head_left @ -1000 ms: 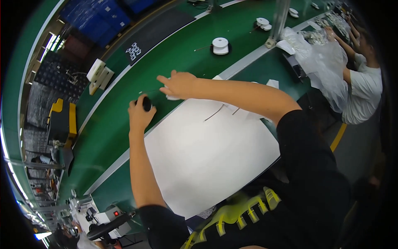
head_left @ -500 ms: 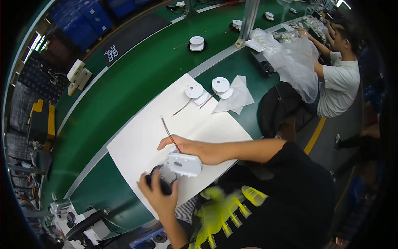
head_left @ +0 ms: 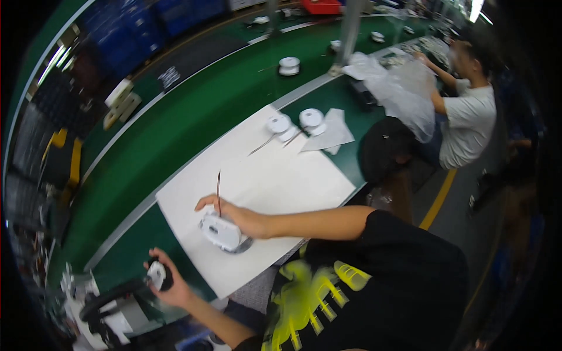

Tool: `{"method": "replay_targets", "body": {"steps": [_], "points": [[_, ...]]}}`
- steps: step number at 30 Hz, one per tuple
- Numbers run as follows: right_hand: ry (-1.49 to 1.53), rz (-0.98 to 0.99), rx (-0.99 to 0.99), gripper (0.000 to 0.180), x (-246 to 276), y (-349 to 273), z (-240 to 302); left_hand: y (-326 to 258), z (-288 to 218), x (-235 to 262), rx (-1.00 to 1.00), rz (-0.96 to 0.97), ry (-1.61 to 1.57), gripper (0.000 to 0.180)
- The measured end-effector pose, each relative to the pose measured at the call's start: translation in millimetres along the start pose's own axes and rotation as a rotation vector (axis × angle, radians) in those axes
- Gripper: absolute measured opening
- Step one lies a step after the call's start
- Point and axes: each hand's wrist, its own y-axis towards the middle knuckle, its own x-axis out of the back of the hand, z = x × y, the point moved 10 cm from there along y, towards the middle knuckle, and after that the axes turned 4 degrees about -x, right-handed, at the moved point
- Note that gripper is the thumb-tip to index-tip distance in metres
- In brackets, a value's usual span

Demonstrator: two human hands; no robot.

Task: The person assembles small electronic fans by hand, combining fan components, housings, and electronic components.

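Right hand (head_left: 241, 220) grips white housing (head_left: 222, 233); left hand (head_left: 177, 292), apparently black disc (head_left: 167, 276)

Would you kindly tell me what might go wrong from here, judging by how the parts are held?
The thin wire standing up from the white part in the right hand might snag or bend. The black round part in the left hand appears close to the black-armed device and might bump it, though depth is hard to judge.
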Motion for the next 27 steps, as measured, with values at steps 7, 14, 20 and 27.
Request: {"method": "replay_targets", "body": {"steps": [7,14,20,27], "points": [[0.002,-0.021,-0.178,0.043,-55.5,88.8,-49.0,-1.0,0.4,-0.9,-0.02,0.087,0.128,0.051],[-0.031,0.163,-0.537,0.034,-141.9,109.0,-135.4,-146.0,-31.7,20.8,-0.274,-0.142,0.032,0.051],[0.21,0.23,-0.643,0.036,-162.0,91.7,-156.5,-180.6,-22.3,1.5,-0.139,-0.061,-0.05,0.048],[0.486,0.32,-0.737,0.045,-170.2,95.6,-161.4,-148.9,-36.4,11.9,-0.145,-0.069,-0.033,0.059]]}}
